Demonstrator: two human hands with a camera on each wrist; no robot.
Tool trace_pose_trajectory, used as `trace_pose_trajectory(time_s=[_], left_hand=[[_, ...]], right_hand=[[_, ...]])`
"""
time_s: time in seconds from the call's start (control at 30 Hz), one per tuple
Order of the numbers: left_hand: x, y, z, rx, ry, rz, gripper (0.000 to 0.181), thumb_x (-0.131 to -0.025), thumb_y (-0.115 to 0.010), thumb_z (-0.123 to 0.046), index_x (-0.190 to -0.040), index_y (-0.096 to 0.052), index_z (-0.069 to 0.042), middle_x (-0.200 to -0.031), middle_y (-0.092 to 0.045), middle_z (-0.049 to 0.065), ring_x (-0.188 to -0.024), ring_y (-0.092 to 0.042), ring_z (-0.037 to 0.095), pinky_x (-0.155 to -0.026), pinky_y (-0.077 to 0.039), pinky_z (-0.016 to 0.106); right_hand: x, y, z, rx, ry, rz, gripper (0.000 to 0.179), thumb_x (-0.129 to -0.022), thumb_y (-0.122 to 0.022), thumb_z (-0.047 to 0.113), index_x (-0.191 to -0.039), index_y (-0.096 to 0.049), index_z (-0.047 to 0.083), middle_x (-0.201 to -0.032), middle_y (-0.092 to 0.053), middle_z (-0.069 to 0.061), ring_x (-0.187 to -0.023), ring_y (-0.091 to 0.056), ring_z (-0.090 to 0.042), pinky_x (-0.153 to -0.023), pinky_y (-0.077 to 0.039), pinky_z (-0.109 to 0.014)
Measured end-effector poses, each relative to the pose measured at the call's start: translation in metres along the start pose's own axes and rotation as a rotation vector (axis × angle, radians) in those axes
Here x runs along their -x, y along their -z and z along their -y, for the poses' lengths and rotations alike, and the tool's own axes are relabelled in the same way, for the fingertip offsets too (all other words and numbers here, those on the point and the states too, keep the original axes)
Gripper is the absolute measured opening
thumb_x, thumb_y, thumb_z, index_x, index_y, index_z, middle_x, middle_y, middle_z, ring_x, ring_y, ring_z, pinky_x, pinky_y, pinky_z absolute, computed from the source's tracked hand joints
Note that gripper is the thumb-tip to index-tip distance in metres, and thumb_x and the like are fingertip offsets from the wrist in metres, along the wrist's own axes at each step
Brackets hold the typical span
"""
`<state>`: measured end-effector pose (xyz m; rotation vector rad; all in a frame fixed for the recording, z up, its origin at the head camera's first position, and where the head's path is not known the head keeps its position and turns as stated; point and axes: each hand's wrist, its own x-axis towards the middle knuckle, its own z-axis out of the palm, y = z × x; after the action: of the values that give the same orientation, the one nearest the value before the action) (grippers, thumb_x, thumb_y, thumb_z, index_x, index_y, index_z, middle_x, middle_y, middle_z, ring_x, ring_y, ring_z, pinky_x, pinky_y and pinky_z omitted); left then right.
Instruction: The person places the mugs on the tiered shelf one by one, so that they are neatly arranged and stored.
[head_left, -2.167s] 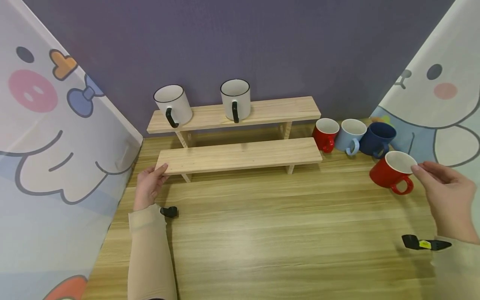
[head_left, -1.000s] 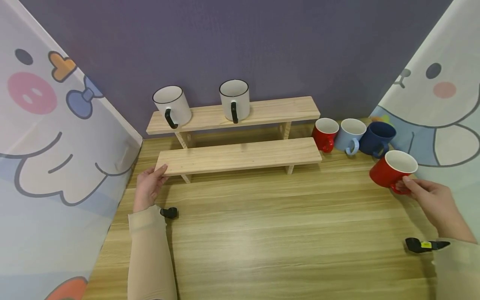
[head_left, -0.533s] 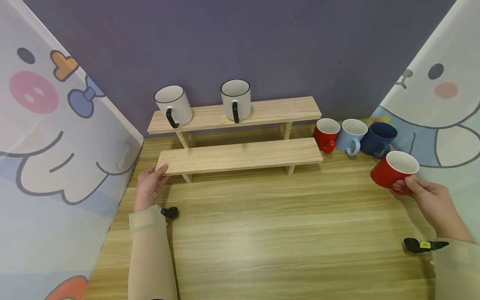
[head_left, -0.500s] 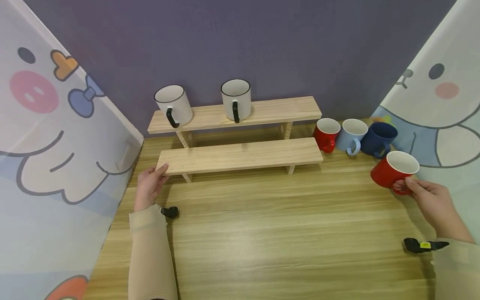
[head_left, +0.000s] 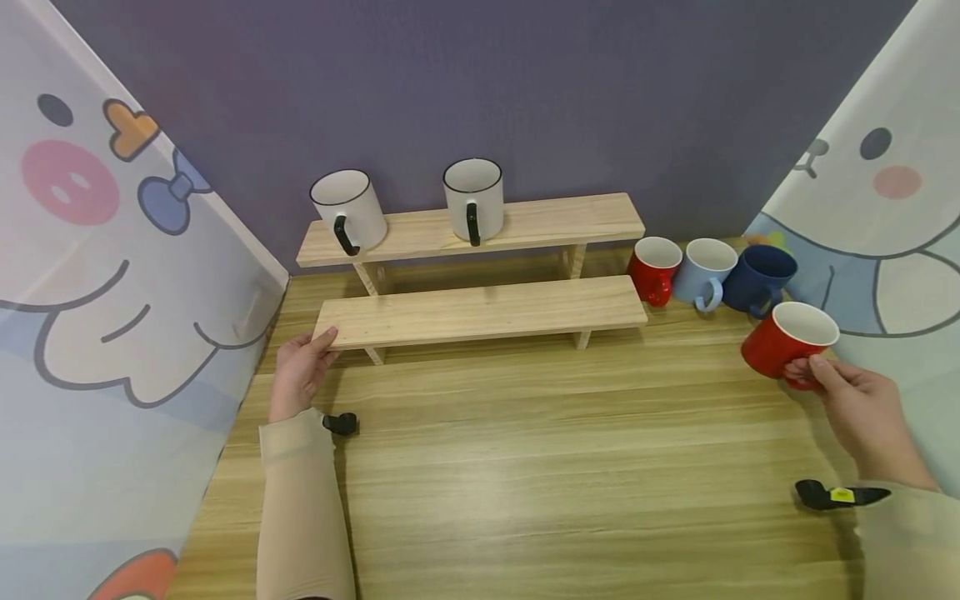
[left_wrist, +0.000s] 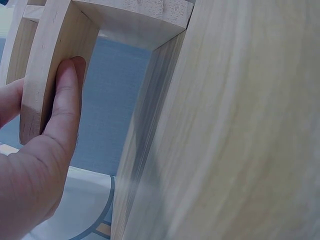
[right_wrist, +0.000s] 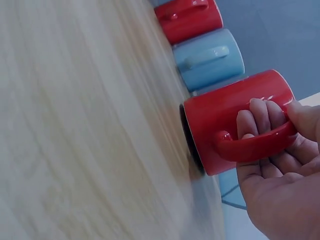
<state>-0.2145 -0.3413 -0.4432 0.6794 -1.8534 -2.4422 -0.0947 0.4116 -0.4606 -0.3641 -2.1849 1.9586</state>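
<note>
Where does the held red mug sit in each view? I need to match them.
Head: held red mug at far right, in front of the navy mug.
Left wrist: not in it.
Right wrist: right of centre, just below the light blue mug.
Shared landmark: the wood-grain tabletop, in all three.

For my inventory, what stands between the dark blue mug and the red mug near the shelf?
The light blue mug, as the head view shows.

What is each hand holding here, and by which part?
The right hand holds the nearer red mug by its handle; the left hand grips the lower wooden shelf at its left end.
</note>
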Motion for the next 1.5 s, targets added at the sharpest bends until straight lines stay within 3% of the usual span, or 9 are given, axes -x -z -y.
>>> trace_pose_trajectory(time_s=[0.13, 0.2, 0.5, 0.73, 1.07, 1.27, 1.5], left_hand=[[-0.001, 0.000, 0.000, 0.007, 0.004, 0.002, 0.075, -0.095, -0.075, -0.014, -0.150, -0.031, 0.012, -0.112, -0.059, 0.010, -0.092, -0.067, 0.011, -0.084, -0.056, 0.023], [-0.001, 0.000, 0.000, 0.010, 0.004, 0.004, 0.075, -0.096, -0.075, -0.014, -0.151, -0.031, 0.012, -0.110, -0.061, 0.009, -0.092, -0.068, 0.011, -0.084, -0.056, 0.023], [-0.002, -0.001, 0.001, 0.033, -0.003, 0.000, 0.068, -0.095, -0.075, -0.011, -0.147, -0.036, 0.012, -0.109, -0.061, 0.009, -0.090, -0.068, 0.012, -0.082, -0.056, 0.023], [-0.001, -0.001, 0.000, 0.032, 0.002, -0.006, 0.065, -0.095, -0.075, -0.012, -0.143, -0.039, 0.011, -0.109, -0.062, 0.009, -0.091, -0.069, 0.012, -0.083, -0.056, 0.024], [0.000, 0.000, 0.000, 0.043, 0.007, -0.005, 0.071, -0.095, -0.075, -0.011, -0.148, -0.035, 0.012, -0.109, -0.061, 0.009, -0.092, -0.068, 0.012, -0.081, -0.056, 0.023], [-0.001, 0.001, 0.000, 0.056, 0.000, -0.001, 0.052, -0.095, -0.075, -0.009, -0.134, -0.045, 0.008, -0.105, -0.064, 0.008, -0.090, -0.068, 0.012, -0.080, -0.057, 0.023], [0.001, -0.001, 0.000, 0.037, 0.003, -0.006, 0.058, -0.095, -0.075, -0.011, -0.139, -0.043, 0.009, -0.105, -0.064, 0.008, -0.088, -0.068, 0.012, -0.082, -0.057, 0.024]], right_hand=[[0.005, -0.006, 0.005, -0.295, 0.027, 0.019, 0.018, -0.103, -0.062, 0.015, -0.099, -0.076, 0.004, -0.091, -0.075, -0.002, -0.085, -0.070, -0.006, -0.079, -0.052, -0.011], [0.007, -0.009, 0.009, -0.367, 0.051, 0.023, 0.018, -0.103, -0.062, 0.012, -0.101, -0.075, 0.000, -0.093, -0.074, -0.005, -0.086, -0.070, -0.009, -0.081, -0.052, -0.013], [0.016, -0.028, 0.042, -0.269, 0.101, 0.001, 0.021, -0.102, -0.063, 0.017, -0.107, -0.074, 0.000, -0.097, -0.074, -0.002, -0.091, -0.067, -0.008, -0.085, -0.048, -0.010], [0.019, -0.052, 0.067, -0.361, 0.176, 0.079, 0.022, -0.101, -0.063, 0.009, -0.111, -0.070, -0.010, -0.099, -0.074, -0.009, -0.093, -0.069, -0.014, -0.089, -0.050, -0.016], [0.017, -0.090, 0.094, -0.457, 0.193, 0.155, 0.023, -0.101, -0.063, 0.004, -0.111, -0.066, -0.017, -0.098, -0.072, -0.015, -0.096, -0.067, -0.021, -0.092, -0.052, -0.021], [0.014, -0.114, 0.112, -0.433, 0.215, 0.179, 0.026, -0.100, -0.064, 0.006, -0.112, -0.065, -0.018, -0.098, -0.071, -0.014, -0.096, -0.066, -0.022, -0.091, -0.052, -0.021], [0.008, -0.146, 0.132, -0.396, 0.243, 0.222, 0.031, -0.101, -0.065, 0.010, -0.114, -0.065, -0.019, -0.099, -0.071, -0.015, -0.097, -0.065, -0.024, -0.091, -0.053, -0.023]])
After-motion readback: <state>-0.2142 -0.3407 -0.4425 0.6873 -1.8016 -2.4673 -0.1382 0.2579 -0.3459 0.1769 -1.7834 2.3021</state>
